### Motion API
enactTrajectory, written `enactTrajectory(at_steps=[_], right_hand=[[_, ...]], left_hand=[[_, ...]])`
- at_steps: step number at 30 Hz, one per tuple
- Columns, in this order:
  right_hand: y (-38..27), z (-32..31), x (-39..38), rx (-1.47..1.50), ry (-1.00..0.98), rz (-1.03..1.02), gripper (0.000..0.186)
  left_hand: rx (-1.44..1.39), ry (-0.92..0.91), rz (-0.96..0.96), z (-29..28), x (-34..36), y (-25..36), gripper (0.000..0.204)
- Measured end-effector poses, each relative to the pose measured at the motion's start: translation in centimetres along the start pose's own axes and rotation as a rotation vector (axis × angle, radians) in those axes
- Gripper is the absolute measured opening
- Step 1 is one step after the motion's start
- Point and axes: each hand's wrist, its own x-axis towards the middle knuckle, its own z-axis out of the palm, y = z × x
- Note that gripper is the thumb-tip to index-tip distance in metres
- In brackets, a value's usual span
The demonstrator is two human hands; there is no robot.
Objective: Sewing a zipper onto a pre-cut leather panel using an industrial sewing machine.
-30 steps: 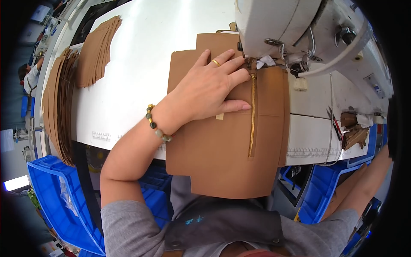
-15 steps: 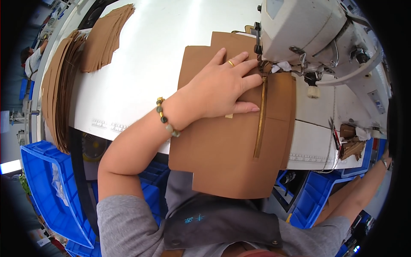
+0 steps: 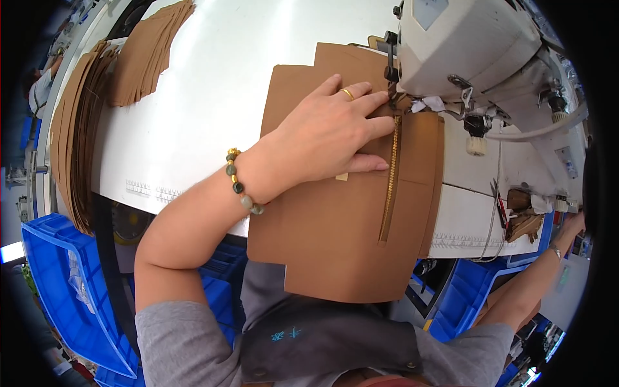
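Observation:
A brown leather-like panel with notched corners lies on the white table and hangs over its front edge. A gold zipper runs down its right part in a slot. My left hand rests flat on the panel with fingers spread, the fingertips beside the zipper's top end and close to the sewing machine. The machine's needle area covers the panel's upper right edge. My right hand is at the far right, beyond the table's side; its fingers are lost in the dark rim.
Stacks of brown pieces stand at the left, with more fanned pieces behind. Red-handled snips and scraps lie at the right. Blue crates stand below left, and a blue bin below right.
The view has shifted slightly, so most things appear a little further left. My left hand stays flat in the same place on the panel.

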Motion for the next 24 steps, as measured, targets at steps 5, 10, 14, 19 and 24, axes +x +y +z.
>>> enactTrajectory(at_steps=[5,10,14,19,24], right_hand=[[2.8,-3.7,1.7,0.224,-0.098,0.105,0.054],[0.9,-2.9,2.6,0.026,-0.05,0.035,0.052],[-0.4,-1.3,2.3,-0.074,-0.03,-0.009,0.051],[-0.9,0.0,1.6,-0.144,-0.018,-0.044,0.049],[-0.9,0.5,0.8,-0.192,-0.012,-0.072,0.047]], left_hand=[[-0.002,-0.014,0.001,0.1,0.0,-0.1,0.056],[-0.014,0.017,-0.005,0.3,-0.1,-0.1,0.056],[-0.024,0.012,-0.016,0.4,-0.2,-0.1,0.057],[-0.039,0.019,-0.015,0.4,-0.3,0.0,0.058],[-0.05,0.035,-0.014,0.5,-0.2,0.0,0.058]])
